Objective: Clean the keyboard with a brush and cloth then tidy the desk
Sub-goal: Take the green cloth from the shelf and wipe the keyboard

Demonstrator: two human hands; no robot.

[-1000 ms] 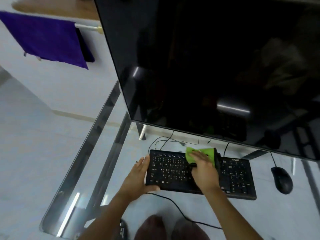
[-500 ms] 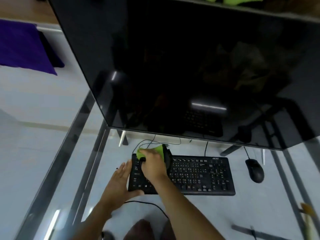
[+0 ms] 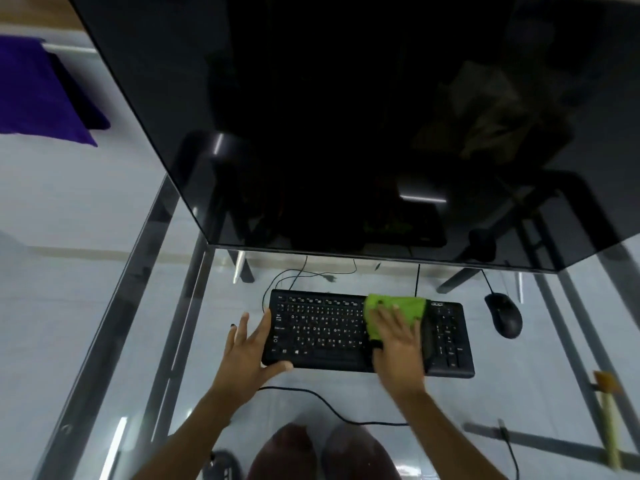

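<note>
The black keyboard (image 3: 367,332) lies on the glass desk (image 3: 104,341) under the monitor (image 3: 346,116). The right hand (image 3: 396,337) presses a green cloth (image 3: 398,313) flat on the keys, fingers seemingly straight (motion blurs them). The left hand (image 3: 247,351), fingers spread, braces the keyboard's left end, thumb on its front edge.

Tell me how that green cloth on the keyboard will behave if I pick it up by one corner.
Probably floppy: the cloth lies bunched and creased under the right hand. Likely light, since flat fingers alone move it. It may slide easily over the keyboard, whose left end the left hand braces.
</note>
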